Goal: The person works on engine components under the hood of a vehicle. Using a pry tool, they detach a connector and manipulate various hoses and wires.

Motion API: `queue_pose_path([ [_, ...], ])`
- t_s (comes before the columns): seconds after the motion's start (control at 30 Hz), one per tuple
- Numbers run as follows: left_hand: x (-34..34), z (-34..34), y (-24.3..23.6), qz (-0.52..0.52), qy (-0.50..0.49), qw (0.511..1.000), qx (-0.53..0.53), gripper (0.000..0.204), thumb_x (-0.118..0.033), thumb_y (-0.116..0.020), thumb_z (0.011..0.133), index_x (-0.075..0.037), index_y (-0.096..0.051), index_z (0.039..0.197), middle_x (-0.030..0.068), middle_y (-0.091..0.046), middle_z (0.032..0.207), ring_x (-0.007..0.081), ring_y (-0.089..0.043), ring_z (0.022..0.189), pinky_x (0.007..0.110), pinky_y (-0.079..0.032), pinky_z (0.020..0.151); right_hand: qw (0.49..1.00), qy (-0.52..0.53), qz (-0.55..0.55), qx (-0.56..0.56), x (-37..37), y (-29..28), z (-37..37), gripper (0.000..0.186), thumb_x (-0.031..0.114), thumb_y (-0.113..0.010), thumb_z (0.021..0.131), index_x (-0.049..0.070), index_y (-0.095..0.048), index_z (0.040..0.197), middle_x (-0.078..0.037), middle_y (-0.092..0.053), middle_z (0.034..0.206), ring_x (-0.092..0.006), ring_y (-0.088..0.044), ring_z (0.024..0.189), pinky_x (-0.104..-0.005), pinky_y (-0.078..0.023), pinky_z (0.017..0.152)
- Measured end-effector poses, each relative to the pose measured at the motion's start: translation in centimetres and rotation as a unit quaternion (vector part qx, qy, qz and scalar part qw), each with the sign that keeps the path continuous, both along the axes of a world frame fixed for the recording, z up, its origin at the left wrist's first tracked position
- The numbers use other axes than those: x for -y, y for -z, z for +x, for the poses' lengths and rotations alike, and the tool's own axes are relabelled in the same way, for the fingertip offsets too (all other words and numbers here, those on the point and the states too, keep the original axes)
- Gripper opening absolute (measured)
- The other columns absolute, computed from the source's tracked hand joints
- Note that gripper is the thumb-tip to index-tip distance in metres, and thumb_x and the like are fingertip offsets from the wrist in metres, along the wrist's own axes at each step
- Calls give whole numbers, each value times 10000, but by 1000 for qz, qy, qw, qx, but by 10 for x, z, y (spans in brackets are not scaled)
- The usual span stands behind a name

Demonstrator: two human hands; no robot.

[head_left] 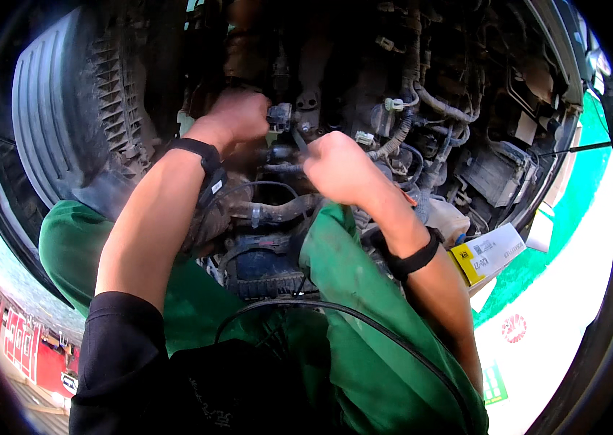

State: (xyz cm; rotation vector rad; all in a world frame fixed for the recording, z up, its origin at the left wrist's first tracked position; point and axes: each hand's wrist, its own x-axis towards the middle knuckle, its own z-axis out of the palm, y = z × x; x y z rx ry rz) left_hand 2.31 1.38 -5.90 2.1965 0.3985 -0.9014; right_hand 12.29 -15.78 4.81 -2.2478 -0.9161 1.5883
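My left hand (240, 114) is closed in a fist deep in the engine bay, beside a grey-black connector block (280, 116). Whatever its fingers grip is hidden behind the hand. To the right, my right hand (343, 168) is wrapped round a slim grey metal tool (300, 142), whose visible end slants up toward the bracket (308, 109) by the block. The rest of the tool is covered by the fingers. Below both hands runs a grey hose (277, 212) with a clamp on it.
A ribbed black plastic cover (49, 109) stands at the left. Wiring harnesses (412, 109) and a black box (499, 174) fill the right side. A white-yellow carton (489, 254) rests near my right forearm. My green-trousered knees are among the parts, and a black cable (364, 315) crosses my lap.
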Motion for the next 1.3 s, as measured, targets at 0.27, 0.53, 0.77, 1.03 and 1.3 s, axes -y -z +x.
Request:
queue_pose_path([
  [0.27, 7, -7, 0, 11, -45, 999, 21, 230, -175, -598, 731, -67, -755, 861, 202, -719, 907, 387, -691, 914, 465, -554, 806, 999, -21, 30, -9, 7, -7, 4, 234, 123, -539, 842, -84, -648, 862, -323, -593, 751, -443, -622, 680, -455, -507, 659],
  [0.53, 0, -5, 7, 3, -3, 1000, 20, 230, -208, -628, 713, -76, -753, 853, 176, -724, 881, 390, -694, 829, 465, -558, 767, 1000, -9, -30, -1, -9, -15, -8, 234, 105, -594, 795, -114, -673, 784, -345, -654, 867, -499, -655, 888, -485, -552, 817],
  [0.77, 29, -23, 6, 114, -85, 969, 201, 253, -134, -639, 697, -48, -708, 924, 219, -694, 842, 415, -679, 821, 510, -549, 733, 1000, -5, -13, 17, -10, -59, -27, 213, 80, -574, 813, -127, -626, 821, -335, -657, 811, -491, -665, 852, -523, -537, 809],
  [1.03, 17, 0, -2, 33, -11, 999, 30, 214, -144, -636, 742, -48, -728, 910, 217, -715, 906, 397, -697, 879, 468, -564, 795, 997, 22, -68, 33, 25, -98, 10, 211, 179, -535, 951, -16, -603, 999, -268, -645, 727, -460, -652, 735, -552, -513, 695],
  [1.3, 5, 11, -11, -35, -18, 998, -40, 259, -142, -637, 731, -11, -745, 927, 243, -712, 938, 403, -697, 899, 461, -557, 805, 997, 8, 3, 80, 23, -76, 30, 192, 181, -547, 962, 35, -636, 1048, -216, -640, 725, -421, -650, 725, -496, -497, 642],
])
